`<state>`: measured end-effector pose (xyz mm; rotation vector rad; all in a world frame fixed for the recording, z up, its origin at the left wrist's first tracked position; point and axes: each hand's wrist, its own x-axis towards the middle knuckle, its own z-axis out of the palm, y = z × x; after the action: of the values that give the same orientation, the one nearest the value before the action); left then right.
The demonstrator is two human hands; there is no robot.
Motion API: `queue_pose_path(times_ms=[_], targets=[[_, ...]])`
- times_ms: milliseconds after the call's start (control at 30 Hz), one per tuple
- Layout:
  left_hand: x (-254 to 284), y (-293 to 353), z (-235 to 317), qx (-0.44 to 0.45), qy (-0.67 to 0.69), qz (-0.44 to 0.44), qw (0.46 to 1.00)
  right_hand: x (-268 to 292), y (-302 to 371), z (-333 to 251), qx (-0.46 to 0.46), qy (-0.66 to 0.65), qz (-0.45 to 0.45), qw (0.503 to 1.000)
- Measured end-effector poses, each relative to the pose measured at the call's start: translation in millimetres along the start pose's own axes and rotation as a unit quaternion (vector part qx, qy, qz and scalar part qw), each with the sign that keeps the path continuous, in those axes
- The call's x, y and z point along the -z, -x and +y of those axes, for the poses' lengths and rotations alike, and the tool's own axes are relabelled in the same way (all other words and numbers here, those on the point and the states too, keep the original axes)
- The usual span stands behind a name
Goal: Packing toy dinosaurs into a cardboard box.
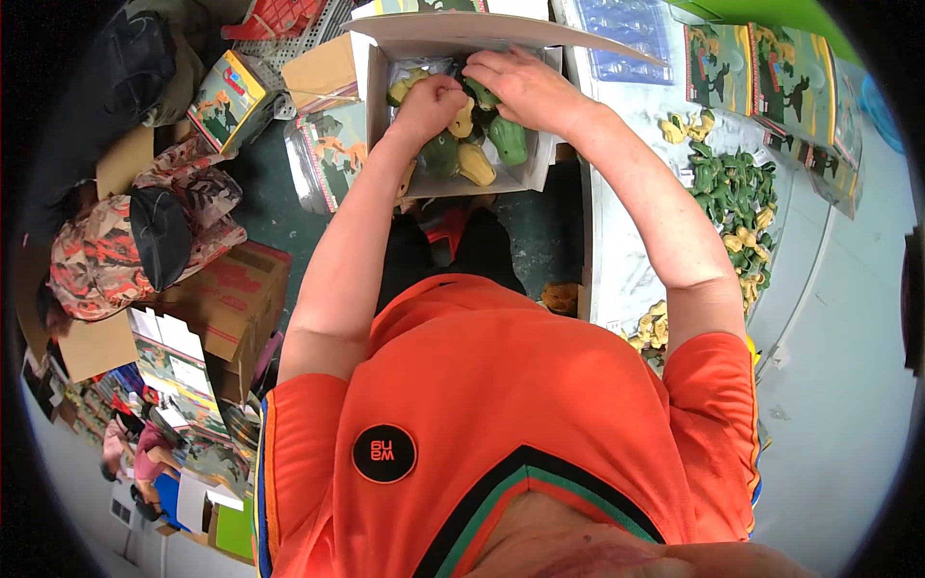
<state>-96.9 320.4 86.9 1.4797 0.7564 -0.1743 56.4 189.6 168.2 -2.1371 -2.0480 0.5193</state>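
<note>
Arranging seems in hand: toy pieces (507, 141) lie inside the box (536, 176), along its near edge — left hand (431, 108) curled, right hand (528, 89) half-extended, grips unclear — settling them likely next.

And both arms are up and out front! The left forearm (361, 236) runs nearly straight, crossing the near left corner of the box (368, 87), and the left hand (431, 108) is inside its edges, wrist bent inward, fingers curled tight toward the palm; what they may grip is hidden.

Now the right: elbow (706, 294) flared wide over the counter (612, 270), right forearm (636, 183) slanting across the counter's left edge, and the right hand (525, 89) comes in over the box's right edge, back upward, fingers long and slightly bent, tips pointing left, close to the other hand!

Below, two legs (414, 255) show beyond the box's near edge, knees apart.
</note>
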Motion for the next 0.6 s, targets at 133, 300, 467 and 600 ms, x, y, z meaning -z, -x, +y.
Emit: queue_pose_path(times_ms=[133,300,467,600], targets=[[4.5,15.2,1.0,-0.127,-0.158,0.066,0.977,-5.7,3.2,0.2,0.025,0.005,-0.005,1.000],[10.6,24.4,8.0,-0.128,-0.176,0.077,0.973,0.2,-11.3,-10.9,0.002,0.063,-0.038,0.997],[18.0,28.4,4.8,-0.178,-0.191,0.069,0.963,23.7,-38.6,-30.2,-0.018,0.113,-0.191,0.975],[14.4,38.2,5.1,-0.206,-0.183,0.125,0.953,37.8,-49.2,-32.8,-0.052,0.089,-0.265,0.959]])
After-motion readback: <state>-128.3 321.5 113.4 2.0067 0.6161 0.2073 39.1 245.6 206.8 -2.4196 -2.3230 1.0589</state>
